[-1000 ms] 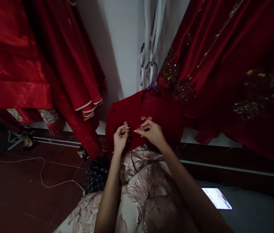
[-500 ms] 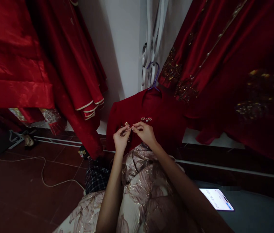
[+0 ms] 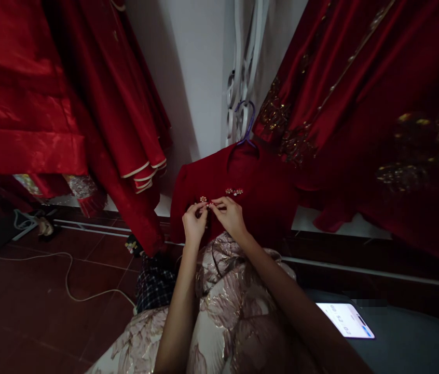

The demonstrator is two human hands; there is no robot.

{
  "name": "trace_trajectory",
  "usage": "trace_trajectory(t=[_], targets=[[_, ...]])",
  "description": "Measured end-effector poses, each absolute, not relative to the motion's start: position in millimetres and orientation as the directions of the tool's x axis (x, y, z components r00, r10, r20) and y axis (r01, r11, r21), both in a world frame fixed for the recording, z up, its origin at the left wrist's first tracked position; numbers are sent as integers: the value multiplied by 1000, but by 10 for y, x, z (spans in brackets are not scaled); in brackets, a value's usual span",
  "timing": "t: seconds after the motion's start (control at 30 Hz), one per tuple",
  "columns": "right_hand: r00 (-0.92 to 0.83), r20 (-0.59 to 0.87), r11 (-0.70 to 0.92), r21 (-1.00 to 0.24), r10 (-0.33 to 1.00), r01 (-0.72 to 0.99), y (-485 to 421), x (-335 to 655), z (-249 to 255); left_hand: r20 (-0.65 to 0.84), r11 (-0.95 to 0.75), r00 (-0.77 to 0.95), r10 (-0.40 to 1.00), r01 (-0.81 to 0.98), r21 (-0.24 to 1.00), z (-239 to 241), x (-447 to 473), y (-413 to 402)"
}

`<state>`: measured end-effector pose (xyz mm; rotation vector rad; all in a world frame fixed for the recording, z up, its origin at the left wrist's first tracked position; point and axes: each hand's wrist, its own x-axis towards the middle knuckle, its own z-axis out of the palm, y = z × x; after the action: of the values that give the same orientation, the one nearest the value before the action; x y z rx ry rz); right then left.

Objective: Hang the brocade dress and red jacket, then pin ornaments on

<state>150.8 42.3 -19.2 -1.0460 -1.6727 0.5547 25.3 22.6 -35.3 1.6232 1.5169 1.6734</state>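
Note:
A small dark red garment hangs on a purple hanger in front of me, its lower part over my lap. Two jewelled button clasps sit on its front: one higher up, one lower left. My left hand and my right hand meet at the lower clasp, fingers pinched together on it. A pale floral brocade cloth lies across my knees beneath my forearms.
Long red satin gowns hang at the left, gold-embroidered red gowns at the right. A white wall with an ornate white rack stands behind. A lit phone lies on a grey surface at the lower right. A white cable trails over the tiled floor.
My right hand has slid left from the upper clasp to meet my left hand at the lower clasp, and both now pinch there.

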Motion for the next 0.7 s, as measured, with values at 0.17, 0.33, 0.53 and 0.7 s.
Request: trace_trajectory(t=[0.17,0.33,0.53,0.7], targets=[[-76,514,503,-782,854,369,439,1502,-197,495,-412,-191,848,350,841,-393,189,364],[-103,504,505,-786,858,358,452,1539,-164,432,-394,-109,895,261,881,-388,146,421],[-224,322,377,-881,920,285,274,1897,63,380,-357,-58,923,238,903,-460,24,273],[-324,77,213,-888,943,408,103,2278,0,245,-361,281,928,505,784,-612,-108,146]])
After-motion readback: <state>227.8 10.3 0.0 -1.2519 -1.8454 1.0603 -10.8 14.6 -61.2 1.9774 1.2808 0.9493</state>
